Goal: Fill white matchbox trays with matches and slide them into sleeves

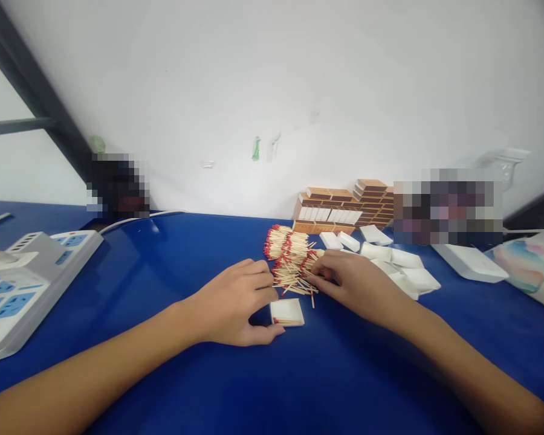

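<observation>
A small white matchbox tray lies on the table with a few red-tipped matches along its near side. My left hand steadies it, thumb at its near left corner and forefinger at its far left one. Just beyond is a heap of loose matches, with neater rows of red heads behind. My right hand reaches into the heap's right side, its thumb and forefinger pinched together on matches; how many they hold is hidden. Several white trays lie beyond that hand, some partly covered by it.
Brown matchboxes are stacked against the white wall. A white power strip with blue sockets sits at the left of the blue table. At the right are a white box and a pastel-coloured item.
</observation>
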Available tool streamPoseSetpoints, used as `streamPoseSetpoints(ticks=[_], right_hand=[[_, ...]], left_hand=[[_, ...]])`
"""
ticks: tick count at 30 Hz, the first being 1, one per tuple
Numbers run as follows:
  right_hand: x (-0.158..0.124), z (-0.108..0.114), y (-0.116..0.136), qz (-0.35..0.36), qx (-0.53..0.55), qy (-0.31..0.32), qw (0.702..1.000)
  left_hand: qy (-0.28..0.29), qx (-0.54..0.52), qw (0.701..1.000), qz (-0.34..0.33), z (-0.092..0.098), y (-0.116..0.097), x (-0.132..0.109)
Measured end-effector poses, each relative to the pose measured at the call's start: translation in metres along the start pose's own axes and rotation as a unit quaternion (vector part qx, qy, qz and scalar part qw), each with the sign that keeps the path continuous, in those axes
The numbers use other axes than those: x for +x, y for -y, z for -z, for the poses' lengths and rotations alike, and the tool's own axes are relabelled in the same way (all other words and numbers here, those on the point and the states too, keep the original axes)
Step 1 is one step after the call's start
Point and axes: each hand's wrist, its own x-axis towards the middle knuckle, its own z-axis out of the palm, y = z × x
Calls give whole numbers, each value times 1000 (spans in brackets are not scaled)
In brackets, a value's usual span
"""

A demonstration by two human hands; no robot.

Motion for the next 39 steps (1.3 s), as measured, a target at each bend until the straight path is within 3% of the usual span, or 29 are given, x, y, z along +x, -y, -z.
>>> streamPoseSetpoints(ticks=[39], right_hand=[[-2, 3, -8, 7, -21, 3, 1000]], left_hand=[[-11, 5, 1000, -6, -1, 0, 0]])
